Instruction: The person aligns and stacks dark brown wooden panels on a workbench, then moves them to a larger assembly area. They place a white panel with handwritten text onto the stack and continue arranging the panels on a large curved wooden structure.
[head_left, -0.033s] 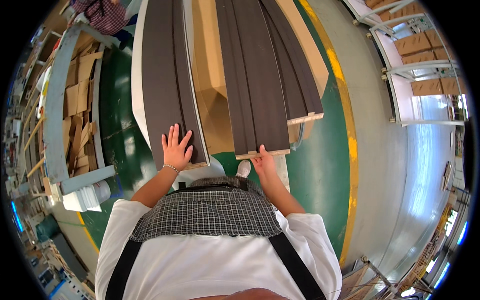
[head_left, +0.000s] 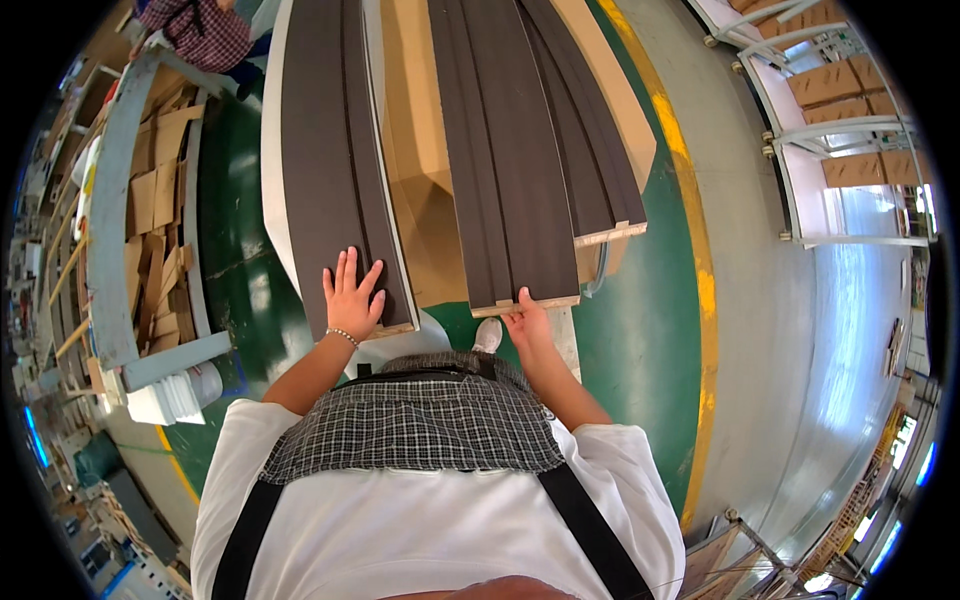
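At frame centre I have my left hand (head_left: 350,293) lying flat, fingers spread, on the left dark plank stack (head_left: 335,160), while my right hand (head_left: 527,322) grips the middle plank stack's (head_left: 510,150) near end, not yet lifted.

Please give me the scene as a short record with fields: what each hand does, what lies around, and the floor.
left hand: left hand lies flat, fingers spread, on the near end of the long dark brown board stack
right hand: right hand grips the near end edge of the middle dark brown plank bundle
between the stacks: tan cardboard sheet
right of the bundle: second dark brown plank pile
floor: green floor with a yellow stripe
far left: cardboard scraps behind a grey frame
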